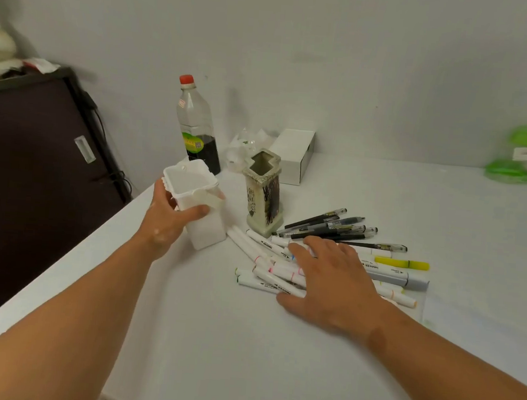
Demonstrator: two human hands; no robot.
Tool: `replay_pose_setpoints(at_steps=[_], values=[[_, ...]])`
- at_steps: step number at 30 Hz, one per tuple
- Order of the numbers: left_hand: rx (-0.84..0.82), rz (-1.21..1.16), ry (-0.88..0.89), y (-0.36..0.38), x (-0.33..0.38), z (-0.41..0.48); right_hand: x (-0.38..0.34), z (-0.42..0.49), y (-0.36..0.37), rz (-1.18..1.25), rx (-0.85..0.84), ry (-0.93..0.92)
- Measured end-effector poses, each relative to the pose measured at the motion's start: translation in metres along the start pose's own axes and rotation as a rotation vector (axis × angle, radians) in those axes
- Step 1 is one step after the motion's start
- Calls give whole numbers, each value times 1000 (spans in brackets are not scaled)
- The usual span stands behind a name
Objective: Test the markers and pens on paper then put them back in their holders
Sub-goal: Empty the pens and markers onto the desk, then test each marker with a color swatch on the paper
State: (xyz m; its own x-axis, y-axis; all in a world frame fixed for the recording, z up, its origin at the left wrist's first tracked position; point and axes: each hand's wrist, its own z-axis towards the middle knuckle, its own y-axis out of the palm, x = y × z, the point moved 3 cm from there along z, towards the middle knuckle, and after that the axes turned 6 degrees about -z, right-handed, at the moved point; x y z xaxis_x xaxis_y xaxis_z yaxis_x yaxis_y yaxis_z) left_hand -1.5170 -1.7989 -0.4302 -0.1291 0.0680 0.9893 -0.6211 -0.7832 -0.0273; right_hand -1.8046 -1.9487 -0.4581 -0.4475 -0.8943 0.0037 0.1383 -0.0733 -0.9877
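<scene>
A white table [213, 338] is set against a pale wall. Near its left edge a white holder [209, 233] is clasped below the rim by the left hand [167, 220], fingers and thumb curled round it. The markers [270, 251] are heaped just beside it and pressed under the right hand [331, 284], laid flat with straight fingers. Black pens [326, 227] are fanned behind them, beside a ceramic holder [264, 193]. A bottle [197, 125] is stood by the wall.

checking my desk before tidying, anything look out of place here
Markers and pens lie scattered on the table beside the ceramic holder, which stands empty; the white holder in the left hand is empty too.
</scene>
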Motion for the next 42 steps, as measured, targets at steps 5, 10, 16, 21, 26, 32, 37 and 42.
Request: replay_pose_setpoints(at_steps=[5, 10, 16, 21, 26, 32, 37, 42], values=[[-69, -16, -55, 13, 0, 19, 0, -2, -1, 10, 4, -2], [-158, -36, -60, 34, -2, 27, 1, -3, -1, 25, -10, -3], [-234, 10, -174, 30, -6, 23, 0, -5, -4, 23, -31, -15], [36, 318, -235, 23, -1, -31, 1, -6, -6, 25, -28, -46], [-187, 773, 609, 87, 9, -141, 2, -12, -13, -8, -50, -128], [-592, 1199, 514, 148, -13, -171, 59, -70, -47, 49, -66, -87], [-584, 1238, 442, 170, -19, -165, 123, -160, -40, 134, -45, 87], [-540, 1235, 407, 211, -24, -159, 152, -211, -26, 135, -61, 100]])
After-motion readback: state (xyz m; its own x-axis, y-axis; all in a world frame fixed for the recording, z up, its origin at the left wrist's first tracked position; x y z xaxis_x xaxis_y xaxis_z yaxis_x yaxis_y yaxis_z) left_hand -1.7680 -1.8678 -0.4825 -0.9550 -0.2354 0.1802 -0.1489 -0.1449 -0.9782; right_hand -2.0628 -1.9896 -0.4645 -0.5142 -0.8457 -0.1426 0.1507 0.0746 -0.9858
